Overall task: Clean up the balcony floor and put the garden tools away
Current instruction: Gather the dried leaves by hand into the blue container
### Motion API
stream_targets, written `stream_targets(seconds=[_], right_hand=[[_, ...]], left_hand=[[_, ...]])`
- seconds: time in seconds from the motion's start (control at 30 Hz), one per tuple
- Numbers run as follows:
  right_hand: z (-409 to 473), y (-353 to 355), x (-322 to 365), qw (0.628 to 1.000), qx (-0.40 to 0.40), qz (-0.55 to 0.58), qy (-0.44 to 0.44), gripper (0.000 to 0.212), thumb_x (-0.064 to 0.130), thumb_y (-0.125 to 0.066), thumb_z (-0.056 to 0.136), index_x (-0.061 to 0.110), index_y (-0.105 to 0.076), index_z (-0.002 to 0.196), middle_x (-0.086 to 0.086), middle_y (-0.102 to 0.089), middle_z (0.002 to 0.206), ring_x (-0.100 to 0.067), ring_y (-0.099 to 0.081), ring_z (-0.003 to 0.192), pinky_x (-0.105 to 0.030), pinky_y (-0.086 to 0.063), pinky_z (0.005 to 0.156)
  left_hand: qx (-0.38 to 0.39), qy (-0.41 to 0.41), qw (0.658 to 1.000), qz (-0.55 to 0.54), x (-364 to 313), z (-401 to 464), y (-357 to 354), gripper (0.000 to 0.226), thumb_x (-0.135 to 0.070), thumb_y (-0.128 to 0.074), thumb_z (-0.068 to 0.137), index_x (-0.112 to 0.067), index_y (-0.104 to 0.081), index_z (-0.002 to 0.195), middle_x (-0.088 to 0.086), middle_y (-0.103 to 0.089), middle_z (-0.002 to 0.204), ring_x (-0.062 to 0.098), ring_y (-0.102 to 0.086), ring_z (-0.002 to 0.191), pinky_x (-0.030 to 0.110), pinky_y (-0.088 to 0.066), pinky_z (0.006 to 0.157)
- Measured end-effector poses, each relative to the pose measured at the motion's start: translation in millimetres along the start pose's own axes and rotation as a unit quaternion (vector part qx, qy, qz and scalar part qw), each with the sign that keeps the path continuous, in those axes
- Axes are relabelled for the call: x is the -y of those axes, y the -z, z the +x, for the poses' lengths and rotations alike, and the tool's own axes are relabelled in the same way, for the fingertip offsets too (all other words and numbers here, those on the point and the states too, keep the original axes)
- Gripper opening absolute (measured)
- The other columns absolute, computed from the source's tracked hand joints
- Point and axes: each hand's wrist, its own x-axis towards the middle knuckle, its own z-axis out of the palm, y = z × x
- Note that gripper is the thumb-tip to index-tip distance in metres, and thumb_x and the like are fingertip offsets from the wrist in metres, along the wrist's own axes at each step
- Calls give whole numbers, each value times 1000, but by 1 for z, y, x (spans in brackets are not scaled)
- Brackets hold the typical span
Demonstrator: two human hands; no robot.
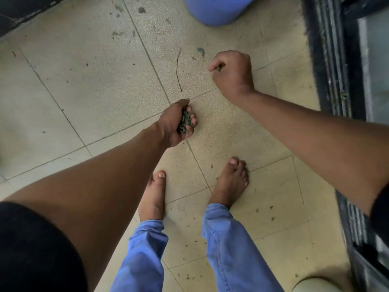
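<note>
Cupping a dark green clump of leaf debris (185, 122), the left hand (175, 123) has its fingers curled round the load, some of it showing between the fingertips. Up and to the right of that clump, the right hand (232, 73) is closed into a fist, its grip pinching a small dark scrap (219, 68) between thumb and forefinger. Just beyond the clump, a thin dark twig (179, 70) lies on the beige tiled balcony floor (84, 76), with greenish specks scattered farther out and more crumbs back near the bare feet (228, 184). Farther still, at the top edge, sits a blue plastic bucket (214, 11), likely the dump spot. No garden tools in sight.

The risk, as I judge it: that left-hand load looks loose and full, so reaching for the twig or tilting the hand could spill bits back onto the floor, and the feet could tread crumbs about.
</note>
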Motion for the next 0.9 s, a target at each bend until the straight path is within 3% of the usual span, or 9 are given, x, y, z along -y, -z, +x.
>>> stream_targets(seconds=[0.1,0.17,0.27,0.37,0.5,0.6,0.67,0.77,0.9], right_hand=[[-30,5,43,973,21,215,-78,13,-2,-74,83,10,-77,87,2,-75,74,-12,-73,64,-28,-61,63],[-54,4,63,963,37,259,-69,10,3,-71,90,11,-77,93,1,-76,79,-13,-74,67,-26,-59,62],[-88,-11,75,985,40,168,27,21,3,-58,96,6,-77,107,-4,-76,96,-13,-72,85,-27,-58,74],[-112,-32,75,991,10,34,131,26,-2,-57,92,5,-76,107,-9,-75,91,-23,-69,83,-37,-57,75],[-116,-46,67,984,-16,-45,169,19,4,-63,89,16,-75,98,1,-68,74,-22,-59,81,-42,-44,72],[-109,-50,64,981,-6,-38,188,15,4,-63,85,15,-71,90,1,-66,82,-23,-54,86,-42,-44,74],[-103,-49,66,979,-7,-47,198,12,5,-64,81,13,-68,88,-3,-61,94,-23,-52,90,-40,-45,74],[-92,-47,67,979,4,-51,198,12,16,-70,80,14,-67,91,-4,-58,98,-21,-52,92,-36,-47,75],[-71,-40,62,988,26,29,152,16,30,-67,91,14,-66,95,3,-64,89,-14,-59,84,-37,-51,74]], left_hand=[[10,3,999,-50,-2,-1,-7,41,-35,-47,105,-25,-50,65,-4,-54,66,8,-53,57,16,-36,45],[30,-7,996,-87,-3,-3,-9,38,-30,-47,103,-21,-58,67,-2,-58,68,9,-56,59,17,-42,49],[57,-23,988,-144,-6,-5,-4,40,-27,-44,102,-13,-67,72,2,-62,71,15,-62,66,25,-51,63],[57,10,976,-209,-7,0,9,38,-29,-51,97,-17,-59,62,-2,-54,69,14,-57,63,25,-46,72],[48,20,974,-221,-4,7,22,31,-26,-53,93,-19,-51,63,-5,-48,69,13,-54,62,24,-48,73],[76,26,974,-214,-3,1,22,16,-21,-54,86,-17,-56,70,1,-56,75,18,-61,75,28,-48,101],[84,18,970,-228,-2,0,22,22,-17,-50,88,-11,-63,71,4,-61,78,20,-64,82,30,-43,108],[87,1,958,-272,-6,3,21,33,-16,-45,92,-11,-62,64,1,-53,67,13,-55,68,19,-45,81],[52,-13,960,-273,-11,9,30,26,-21,-45,95,-18,-52,70,-3,-48,68,7,-45,52,15,-36,44]])
